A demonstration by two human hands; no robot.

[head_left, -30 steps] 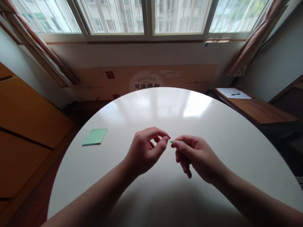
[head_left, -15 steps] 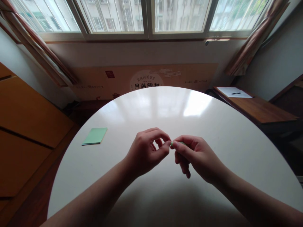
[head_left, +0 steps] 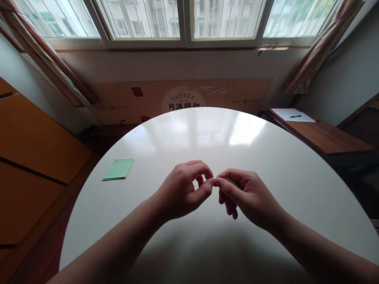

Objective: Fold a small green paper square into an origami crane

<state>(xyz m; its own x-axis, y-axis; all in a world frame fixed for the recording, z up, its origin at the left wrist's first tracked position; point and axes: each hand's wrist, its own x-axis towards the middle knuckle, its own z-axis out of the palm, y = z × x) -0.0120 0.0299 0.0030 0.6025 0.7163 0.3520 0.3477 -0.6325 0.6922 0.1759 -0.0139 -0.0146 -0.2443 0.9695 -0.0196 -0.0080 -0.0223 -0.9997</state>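
Note:
Above the middle of the white table (head_left: 189,138), my left hand (head_left: 186,189) and my right hand (head_left: 248,193) meet at the fingertips. Thumb and forefinger of the right hand pinch a small folded piece of green paper (head_left: 233,182), most of it hidden behind the thumb. The left thumb and forefinger close on its tip, where only a speck of green shows. The lower fingers of my right hand hang loosely curled. To the left on the tabletop lies a stack of square green paper (head_left: 119,169), apart from both hands.
A wooden side table (head_left: 334,136) at the right holds a white sheet (head_left: 291,114) with a dark pen on it. Orange-brown cabinets (head_left: 32,165) stand at the left. Behind the table, a printed board (head_left: 248,92) leans under the windows.
The left fingertips have closed in on the green paper's tip, so less green shows between the hands. The right hand has turned very slightly. The paper stack stays put.

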